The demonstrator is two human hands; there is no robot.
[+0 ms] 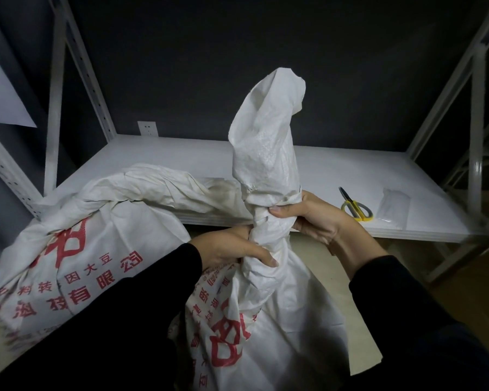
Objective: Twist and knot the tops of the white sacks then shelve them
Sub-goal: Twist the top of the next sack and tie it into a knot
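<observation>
The sack [266, 320] stands low between my arms, just in front of the shelf [167, 153]; its neck [261, 230] is wrung into a tight rope that runs almost straight up, and both my hands are wrapped round it, one above the other; my left hand [232, 251] grips low, where the neck leaves the body of the sack, thumb across the front; my right hand [314, 218] grips just above, fingers [280, 211] curled round the twist from the right side. Above my right hand the loose top [266, 136] rises upright as a fat, barely twisted tube; the knot turns on this, I judge: the top lies directly above my fingers, long axis vertical, and my right hand is the nearer, so it would bend the top down and round the neck while the left pins the twist; no knot is formed yet. A second sack [82, 249] leans at my left, its twisted top lying over the shelf edge; scissors [356, 208] lie on the shelf to the right, well apart.
</observation>
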